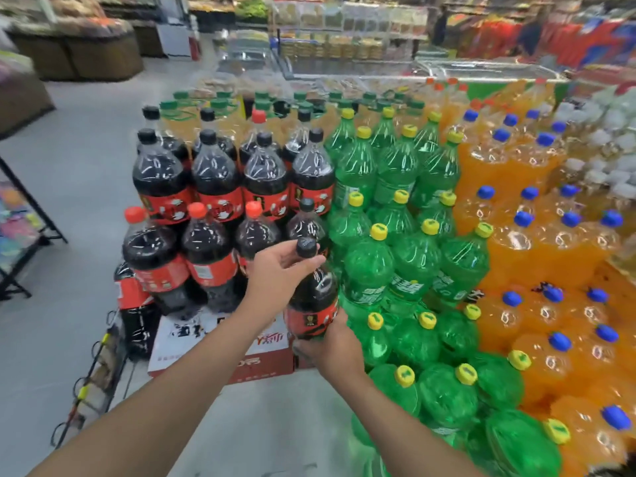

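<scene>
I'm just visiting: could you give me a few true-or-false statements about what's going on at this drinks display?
1. The left hand and right hand both hold one cola bottle. True.
2. That bottle's cap is red. False: it is black.
3. The green bottles have yellow caps. True.
4. The orange bottles stand left of the cola stack. False: they stand to the right, beyond the green bottles.
</scene>
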Available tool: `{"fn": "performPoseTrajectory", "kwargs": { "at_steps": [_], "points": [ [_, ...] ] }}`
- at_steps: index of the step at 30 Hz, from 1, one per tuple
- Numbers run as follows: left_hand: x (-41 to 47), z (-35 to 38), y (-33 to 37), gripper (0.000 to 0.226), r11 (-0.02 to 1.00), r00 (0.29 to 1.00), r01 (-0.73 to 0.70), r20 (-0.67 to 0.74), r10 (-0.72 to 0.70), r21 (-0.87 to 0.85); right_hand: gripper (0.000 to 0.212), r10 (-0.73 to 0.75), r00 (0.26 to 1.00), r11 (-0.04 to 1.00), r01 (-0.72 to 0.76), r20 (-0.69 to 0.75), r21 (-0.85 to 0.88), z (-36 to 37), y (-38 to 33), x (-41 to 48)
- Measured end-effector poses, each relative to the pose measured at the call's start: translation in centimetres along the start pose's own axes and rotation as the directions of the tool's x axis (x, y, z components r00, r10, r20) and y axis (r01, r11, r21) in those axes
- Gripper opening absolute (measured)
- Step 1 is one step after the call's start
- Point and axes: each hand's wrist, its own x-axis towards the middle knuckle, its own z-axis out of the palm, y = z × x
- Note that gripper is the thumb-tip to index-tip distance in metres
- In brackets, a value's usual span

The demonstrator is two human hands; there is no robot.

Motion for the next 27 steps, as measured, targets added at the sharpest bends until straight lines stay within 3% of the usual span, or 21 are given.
{"fn": "performPoseTrajectory", "kwargs": {
  "at_steps": [6, 17, 23, 27],
  "points": [
    [3.9, 1.3, -3.0, 0.021, 0.993, 0.998, -0.040, 0.049, 0.035, 0.112, 0.062, 0.136, 0.991, 0.989, -0.136, -0.007, 0.052, 1.3, 0.1, 3.9],
    [6.5, 2.0, -5.1, 0.019, 0.988, 0.996, -0.035, 0.088, 0.022, 0.150, 0.058, 0.191, 0.982, 0.977, -0.191, 0.014, 0.097, 2.0, 0.8, 6.2],
    [6.9, 1.7, -5.3, 0.025, 0.983, 0.991, -0.028, 0.131, 0.004, 0.179, 0.063, 0.214, 0.975, 0.974, -0.218, 0.061, 0.063, 1.7, 0.8, 6.4],
    [6.5, 1.2, -4.9, 0.043, 0.965, 0.987, -0.056, 0.161, 0.015, 0.257, 0.067, 0.211, 0.975, 0.977, -0.212, 0.074, 0.010, 1.3, 0.2, 6.2]
  ]
}}
